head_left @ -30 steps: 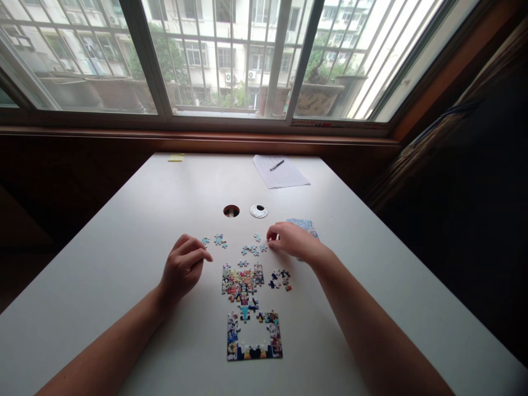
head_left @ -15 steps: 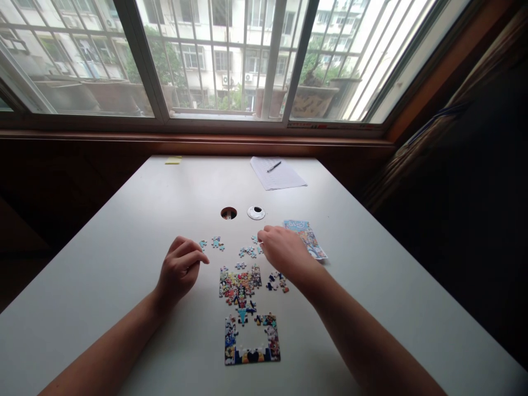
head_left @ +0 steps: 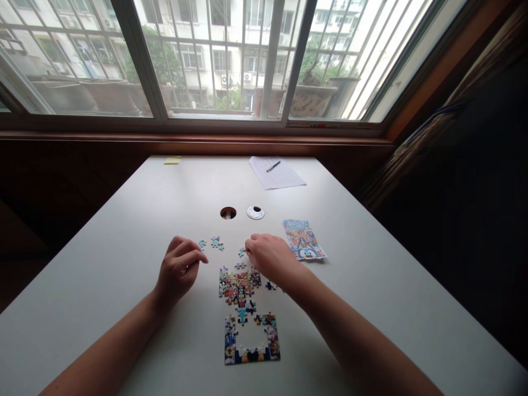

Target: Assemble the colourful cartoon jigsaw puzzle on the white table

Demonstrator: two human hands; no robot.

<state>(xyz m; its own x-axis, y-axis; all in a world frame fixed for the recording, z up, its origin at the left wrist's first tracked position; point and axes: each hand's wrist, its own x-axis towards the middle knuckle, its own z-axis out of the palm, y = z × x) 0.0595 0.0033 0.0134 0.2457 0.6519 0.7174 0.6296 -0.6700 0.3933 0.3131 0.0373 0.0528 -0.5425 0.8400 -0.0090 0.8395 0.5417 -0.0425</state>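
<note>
A partly joined colourful jigsaw [head_left: 240, 286] lies on the white table [head_left: 124, 236], with a hollow square section [head_left: 252, 338] nearer me. Loose blue pieces [head_left: 217, 242] are scattered beyond it. My right hand [head_left: 270, 257] rests over the loose pieces just above the jigsaw, fingers curled and pinched at a piece I cannot make out. My left hand [head_left: 179, 268] lies on the table left of the jigsaw, fingers loosely curled, index extended toward the blue pieces.
A colourful picture card [head_left: 304, 240] lies right of my right hand. Farther off are a cable hole [head_left: 228, 213], its white cap [head_left: 256, 212], a paper sheet [head_left: 277, 172] with a pen [head_left: 273, 165], and a yellow note [head_left: 172, 160]. A window spans the back.
My right hand has moved left and toward me, from beside the picture card to over the loose pieces above the jigsaw, uncovering the card. My left hand has stayed put.
</note>
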